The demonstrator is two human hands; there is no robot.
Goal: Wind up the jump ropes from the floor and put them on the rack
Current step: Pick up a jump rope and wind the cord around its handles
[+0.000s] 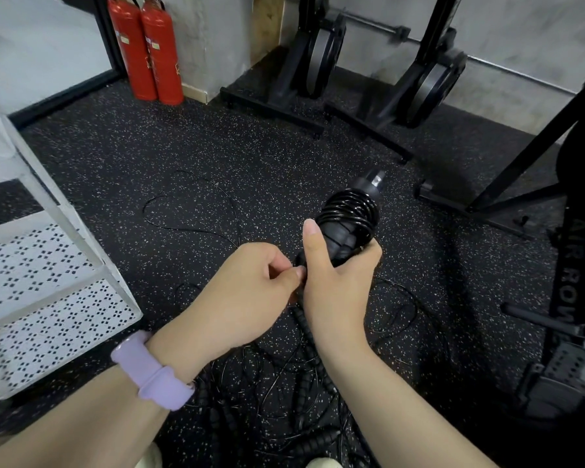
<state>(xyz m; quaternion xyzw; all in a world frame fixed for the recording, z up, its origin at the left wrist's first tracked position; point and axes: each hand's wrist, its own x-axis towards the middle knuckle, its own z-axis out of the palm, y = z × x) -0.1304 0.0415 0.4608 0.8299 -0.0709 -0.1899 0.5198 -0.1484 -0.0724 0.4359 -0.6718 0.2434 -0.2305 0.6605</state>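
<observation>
The right hand (335,265) holds the black handles (347,231) of a jump rope. Its fingers curl round them from below and its thumb points up along the side. Thin black cord (350,207) is wound in many loops round the top part of the handles. A small cap (375,179) sticks out past the loops, pointing up and away.

The left hand (250,288) is just beside the right one, and they touch. Its thumb and first finger pinch together at the bottom of the handles. It seems to pinch the cord there, but the cord is too thin to see in the fingers. A light purple watch band (152,369) goes round the left wrist.

More jump ropes (284,376) lie in a messy pile on the floor (149,153) under the arms. Their bumpy black handles and thin cords cross over each other. One loose cord (190,204) makes big loops on the floor past the hands.

A white rack (48,282) with little holes in its shelves stands at the left. Two red fire extinguishers (146,49) stand by the wall at the back. Black gym frames (318,62) stand at the back and the right.
</observation>
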